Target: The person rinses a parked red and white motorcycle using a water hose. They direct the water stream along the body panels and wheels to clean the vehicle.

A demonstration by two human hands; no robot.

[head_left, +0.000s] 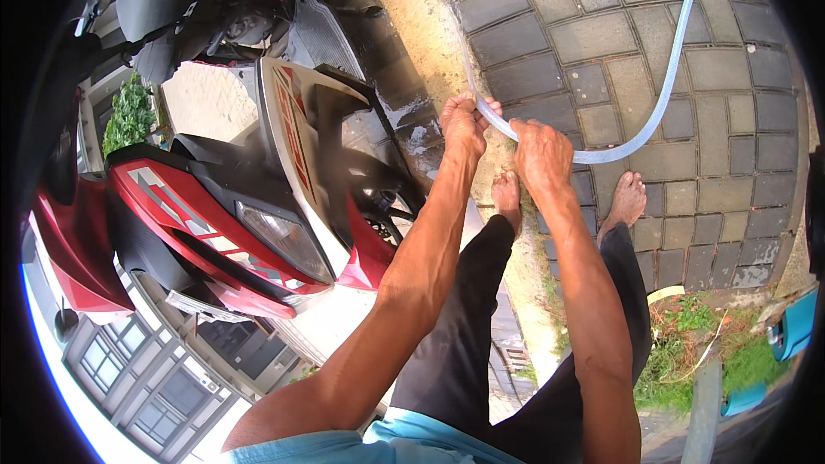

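Observation:
A pale, translucent hose (666,90) curves down from the far right and runs through both of my hands. My left hand (467,125) is closed near the hose's end, with thumb and fingers pinched together. A thin jet of what looks like water leaves that end, heading away from me. My right hand (543,156) wraps round the hose a short way behind the left. To my left stands a red, white and black motorbike (215,228), with wet ground beside its front wheel.
A second, dark motorbike (163,0) stands at the far left. My bare feet are on a concrete strip (412,17) and brick paving (687,137). Grass (670,369) and a grey pipe (706,408) lie at the lower right, near blue-green objects (795,326).

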